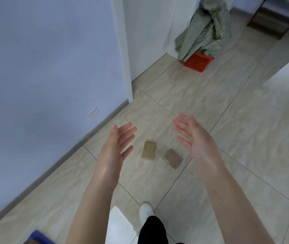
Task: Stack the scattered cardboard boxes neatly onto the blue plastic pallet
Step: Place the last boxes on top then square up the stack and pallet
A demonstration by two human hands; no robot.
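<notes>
blue pallet [39, 236] nearest, only a blurred corner in view at the bottom edge. just beyond the pallet, white shoe [146, 211] on the tiled floor [228, 120], toe towards the boxes. further from the pallet, left grip [117, 147] and right grip [193, 138] held out, fingers straight and spread, palms facing each other, holding nothing; likely set apart so as to bracket both boxes. well apart from the pallet, left box [149, 150] flat on the floor, long axis pointing away from the pallet; right box [172, 157] just beside it, not touching, long axis skewed across.
</notes>
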